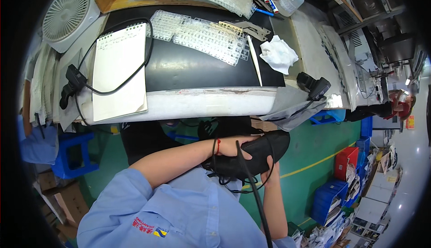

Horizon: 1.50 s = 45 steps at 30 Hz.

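A black, rounded, elongated thing like a soft pouch (271,148) is held in front of my body, beyond the table's near edge. My left hand (240,147), with a red cord at its wrist, lies over its near left part, fingers curled on it. From below right, my right hand (270,171) grips its underside, the thumb along its side. Black cables loop around the pouch and both wrists; a thicker black cable (254,189) runs down across my shirt. Some fingers are hidden behind the pouch.
On the table lie a spiral notepad (119,73), clear keyboard-like sheets (208,39), a white pen-like tool (254,62) and crumpled tissue (278,54). Black cabled devices (74,84) rest on both sides. A fan (67,15) stands left; blue crates (330,198) are right; another person (397,104) is far right.
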Tool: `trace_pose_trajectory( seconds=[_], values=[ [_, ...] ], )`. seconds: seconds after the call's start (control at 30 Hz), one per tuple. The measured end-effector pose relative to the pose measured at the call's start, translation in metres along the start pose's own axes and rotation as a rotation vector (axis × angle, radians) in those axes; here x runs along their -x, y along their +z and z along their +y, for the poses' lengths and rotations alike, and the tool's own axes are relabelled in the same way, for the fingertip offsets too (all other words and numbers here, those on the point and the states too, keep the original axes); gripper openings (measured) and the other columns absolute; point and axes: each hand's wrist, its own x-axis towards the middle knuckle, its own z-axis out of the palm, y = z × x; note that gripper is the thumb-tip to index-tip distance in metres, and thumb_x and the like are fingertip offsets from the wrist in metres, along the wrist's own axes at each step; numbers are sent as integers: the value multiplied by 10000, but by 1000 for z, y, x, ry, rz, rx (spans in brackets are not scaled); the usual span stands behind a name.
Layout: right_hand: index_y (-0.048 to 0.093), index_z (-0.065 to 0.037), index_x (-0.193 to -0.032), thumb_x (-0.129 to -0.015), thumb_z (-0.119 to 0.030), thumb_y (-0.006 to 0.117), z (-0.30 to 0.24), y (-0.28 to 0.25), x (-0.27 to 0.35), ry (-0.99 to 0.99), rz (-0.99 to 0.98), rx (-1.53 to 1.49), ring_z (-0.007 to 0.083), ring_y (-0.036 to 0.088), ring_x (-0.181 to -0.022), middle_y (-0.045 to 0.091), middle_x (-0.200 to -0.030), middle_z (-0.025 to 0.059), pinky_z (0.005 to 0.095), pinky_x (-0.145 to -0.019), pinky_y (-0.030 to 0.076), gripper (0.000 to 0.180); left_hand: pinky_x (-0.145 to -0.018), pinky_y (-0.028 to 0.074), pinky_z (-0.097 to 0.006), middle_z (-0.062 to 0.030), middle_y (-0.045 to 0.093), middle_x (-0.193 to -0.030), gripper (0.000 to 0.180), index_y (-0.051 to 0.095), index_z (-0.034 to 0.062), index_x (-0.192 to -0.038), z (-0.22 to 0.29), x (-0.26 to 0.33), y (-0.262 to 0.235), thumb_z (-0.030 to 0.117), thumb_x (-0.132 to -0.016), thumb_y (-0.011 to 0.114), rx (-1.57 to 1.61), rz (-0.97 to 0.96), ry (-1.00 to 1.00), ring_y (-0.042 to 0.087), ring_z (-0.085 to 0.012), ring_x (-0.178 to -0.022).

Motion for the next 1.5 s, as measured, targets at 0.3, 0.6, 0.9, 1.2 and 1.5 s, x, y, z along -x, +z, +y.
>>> trace_pose_trajectory(
  seconds=[0.3, 0.6, 0.9, 1.2, 1.5],
  values=[
    [421, -46, -1340, -795, -99, 726, -2, -3, -22, 140, -115, 0, 289, 581, -1098, 558, -1217, 112, 418, -956, 493, 627, -1078, 317, -402, -247, 382, -1378, 875, 243, 107, -1498, -16, 3, 17, 236, -784, 731, -695, 28, -27, 376, -363, -1299],
    [519, -43, -1256, -882, -245, 621, -20, -18, -22, 153, 133, -114, 308, 616, -1041, 617, -1159, 114, 461, -925, 517, 437, -1030, 381, -356, -122, 565, -1230, 459, 529, 46, -1292, -32, 31, -12, 380, -986, 456, 599, 168, -186, 519, -206, -1182],
    [547, -41, -1236, -900, -379, 596, -55, -61, -26, -45, 211, -155, 333, 584, -1108, 605, -1214, 140, 480, -991, 462, 479, -977, 432, -452, -113, 563, -840, 314, 563, 60, -933, -3, 78, -3, 327, -963, 398, 1173, 62, 56, 567, -333, -1100],
    [565, -27, -1192, -922, -350, 553, -86, -39, -3, -73, 172, -183, 329, 618, -1060, 631, -1161, 160, 471, -964, 485, 421, -864, 520, -336, -77, 552, -1044, 275, 491, 45, -1152, 2, 95, 15, 239, -961, 527, 762, 693, -353, 601, -228, -1020],
    [576, 3, -1161, -937, -315, 539, -91, -33, 1, -181, 165, -96, 302, 651, -992, 641, -1124, 172, 419, -887, 538, 391, -889, 462, -350, -92, 578, -1085, 366, 529, 72, -1195, 103, 76, 78, 191, -869, 647, -421, -10, 205, 567, -223, -1013]
  ],
)
